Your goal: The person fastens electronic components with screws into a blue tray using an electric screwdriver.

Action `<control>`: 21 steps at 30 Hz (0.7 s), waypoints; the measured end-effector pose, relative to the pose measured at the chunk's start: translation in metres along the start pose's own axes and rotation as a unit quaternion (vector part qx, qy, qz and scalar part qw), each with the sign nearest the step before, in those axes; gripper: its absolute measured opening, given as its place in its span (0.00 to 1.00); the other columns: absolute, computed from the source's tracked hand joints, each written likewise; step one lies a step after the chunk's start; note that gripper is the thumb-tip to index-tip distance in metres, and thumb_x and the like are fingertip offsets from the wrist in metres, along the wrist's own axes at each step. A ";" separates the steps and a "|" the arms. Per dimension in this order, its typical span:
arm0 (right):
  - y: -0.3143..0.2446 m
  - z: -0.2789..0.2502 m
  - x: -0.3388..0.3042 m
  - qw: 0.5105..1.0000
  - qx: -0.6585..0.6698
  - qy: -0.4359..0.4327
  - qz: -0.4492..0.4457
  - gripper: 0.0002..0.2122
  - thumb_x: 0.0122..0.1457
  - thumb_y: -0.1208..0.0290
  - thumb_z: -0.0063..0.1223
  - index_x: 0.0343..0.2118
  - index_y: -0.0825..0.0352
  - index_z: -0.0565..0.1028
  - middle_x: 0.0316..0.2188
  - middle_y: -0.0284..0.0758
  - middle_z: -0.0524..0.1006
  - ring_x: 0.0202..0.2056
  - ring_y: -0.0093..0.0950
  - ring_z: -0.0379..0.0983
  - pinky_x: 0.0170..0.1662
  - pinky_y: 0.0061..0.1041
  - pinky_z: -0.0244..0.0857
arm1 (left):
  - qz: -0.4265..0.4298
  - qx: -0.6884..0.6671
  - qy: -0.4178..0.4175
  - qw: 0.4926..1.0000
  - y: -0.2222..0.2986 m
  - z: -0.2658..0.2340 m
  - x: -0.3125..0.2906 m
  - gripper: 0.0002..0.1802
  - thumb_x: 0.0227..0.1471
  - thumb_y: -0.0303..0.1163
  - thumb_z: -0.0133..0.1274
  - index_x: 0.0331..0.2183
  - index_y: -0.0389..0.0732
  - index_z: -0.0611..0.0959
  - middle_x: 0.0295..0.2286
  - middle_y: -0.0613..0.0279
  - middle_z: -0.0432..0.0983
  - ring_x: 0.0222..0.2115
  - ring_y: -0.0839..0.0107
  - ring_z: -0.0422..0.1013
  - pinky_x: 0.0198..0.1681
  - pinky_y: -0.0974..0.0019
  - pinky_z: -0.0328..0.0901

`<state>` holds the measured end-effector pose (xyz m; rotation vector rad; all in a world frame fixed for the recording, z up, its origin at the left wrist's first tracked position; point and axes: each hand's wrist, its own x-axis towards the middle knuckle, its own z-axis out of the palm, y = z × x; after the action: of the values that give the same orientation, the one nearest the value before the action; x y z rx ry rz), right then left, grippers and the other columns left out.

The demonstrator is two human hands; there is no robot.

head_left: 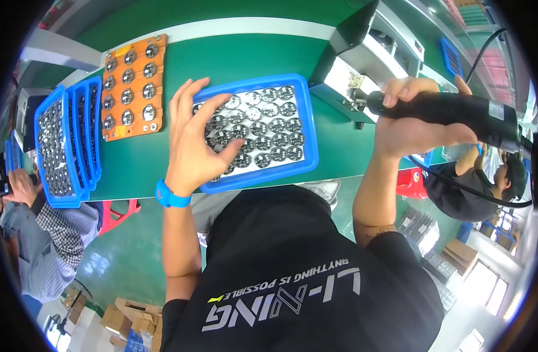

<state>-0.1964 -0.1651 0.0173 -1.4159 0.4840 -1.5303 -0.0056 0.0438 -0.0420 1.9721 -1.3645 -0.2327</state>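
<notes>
My right hand (405, 136) is wrapped round a black, corded electric screwdriver (480, 120), raised and lying nearly level. Its tip points left, at the front of a boxy black-and-white device (342, 73) that looks like a screw feeder; I cannot tell whether they touch. My left hand (193, 144), with a blue wristband, spreads over the left side of a blue tray (309, 117). Its thumb and forefinger are apart above the small round circuit boards (258, 128) laid in rows on a white sheet. Whether a fingertip touches a board cannot be made out.
An orange fixture board (128, 111) with round pieces in rows lies left on the green table (210, 56). Beyond it lean several blue trays (66, 202) of similar boards. A black cord (457, 190) hangs at right. Other people work at both sides; a red stool (113, 214) stands below left.
</notes>
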 end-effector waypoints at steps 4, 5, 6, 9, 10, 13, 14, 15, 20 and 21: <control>0.006 0.000 -0.001 0.999 -0.050 0.008 -0.018 0.41 0.54 0.23 0.21 0.53 0.61 0.56 0.14 0.39 0.68 0.11 0.30 0.61 0.18 0.29 0.60 | -0.020 0.034 -0.007 0.999 0.004 0.002 0.001 0.36 0.27 0.29 0.69 0.46 0.46 0.79 0.56 0.47 0.61 0.60 0.42 0.52 0.60 0.46 0.54; 0.006 0.000 0.000 0.999 -0.051 0.009 -0.017 0.41 0.54 0.23 0.21 0.53 0.61 0.56 0.14 0.39 0.68 0.11 0.30 0.61 0.18 0.29 0.60 | -0.020 0.034 -0.008 0.999 0.004 0.002 0.002 0.36 0.27 0.29 0.69 0.46 0.46 0.79 0.56 0.47 0.61 0.60 0.42 0.52 0.60 0.46 0.54; 0.006 -0.001 0.001 0.999 -0.048 0.007 -0.020 0.41 0.54 0.24 0.21 0.53 0.61 0.56 0.14 0.39 0.68 0.11 0.30 0.61 0.18 0.29 0.60 | -0.021 0.039 -0.011 0.999 0.005 0.002 0.002 0.37 0.27 0.29 0.69 0.47 0.46 0.79 0.56 0.47 0.60 0.60 0.42 0.51 0.60 0.46 0.54; 0.009 -0.005 0.003 0.999 -0.021 0.001 -0.026 0.40 0.55 0.25 0.22 0.53 0.61 0.56 0.14 0.39 0.68 0.11 0.30 0.62 0.18 0.30 0.61 | -0.018 0.045 -0.016 0.999 0.004 0.003 0.002 0.37 0.28 0.29 0.69 0.47 0.46 0.78 0.56 0.46 0.59 0.60 0.41 0.50 0.61 0.45 0.53; 0.010 -0.006 0.003 1.000 0.005 -0.004 -0.029 0.39 0.56 0.26 0.23 0.53 0.61 0.57 0.14 0.39 0.69 0.11 0.30 0.62 0.18 0.29 0.61 | -0.015 0.047 -0.016 0.999 0.003 0.003 0.002 0.37 0.28 0.30 0.68 0.48 0.46 0.78 0.56 0.45 0.59 0.60 0.40 0.50 0.61 0.44 0.53; 0.007 0.002 0.001 0.996 -0.091 -0.007 -0.023 0.36 0.58 0.28 0.27 0.52 0.61 0.58 0.15 0.38 0.69 0.12 0.29 0.62 0.19 0.29 0.61 | -0.012 0.042 -0.016 0.999 0.001 0.004 0.000 0.37 0.28 0.30 0.68 0.47 0.46 0.78 0.57 0.45 0.58 0.61 0.40 0.49 0.61 0.44 0.53; 0.007 0.003 0.002 0.996 -0.091 -0.008 -0.023 0.36 0.58 0.28 0.27 0.52 0.61 0.58 0.15 0.38 0.69 0.12 0.29 0.62 0.19 0.29 0.61 | -0.013 0.042 -0.015 0.999 0.001 0.003 0.000 0.37 0.28 0.30 0.68 0.47 0.46 0.78 0.57 0.45 0.58 0.61 0.40 0.49 0.61 0.44 0.53; 0.007 0.002 0.004 0.996 -0.081 -0.026 -0.014 0.35 0.59 0.30 0.29 0.51 0.61 0.59 0.15 0.38 0.68 0.12 0.28 0.62 0.20 0.28 0.60 | -0.015 0.037 -0.018 0.999 0.002 0.003 0.000 0.37 0.27 0.30 0.68 0.47 0.46 0.78 0.57 0.45 0.58 0.61 0.40 0.49 0.61 0.44 0.53; 0.008 -0.002 0.000 0.993 0.039 -0.077 0.076 0.36 0.57 0.28 0.32 0.50 0.60 0.61 0.15 0.36 0.66 0.14 0.28 0.62 0.21 0.29 0.60 | -0.028 0.012 -0.022 0.999 0.001 0.000 -0.002 0.38 0.27 0.30 0.69 0.47 0.46 0.78 0.57 0.45 0.57 0.61 0.40 0.48 0.61 0.43 0.52; 0.012 0.001 -0.008 0.987 0.092 -0.095 0.087 0.38 0.55 0.26 0.32 0.51 0.59 0.60 0.16 0.37 0.67 0.14 0.29 0.63 0.21 0.31 0.61 | -0.038 0.006 -0.023 0.999 0.002 0.000 -0.001 0.39 0.26 0.29 0.70 0.47 0.47 0.78 0.58 0.47 0.58 0.62 0.41 0.49 0.62 0.45 0.52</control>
<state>-0.1921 -0.1641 0.0038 -1.3250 0.3313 -1.2528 -0.0075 0.0446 -0.0414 2.0416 -1.3247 -0.3073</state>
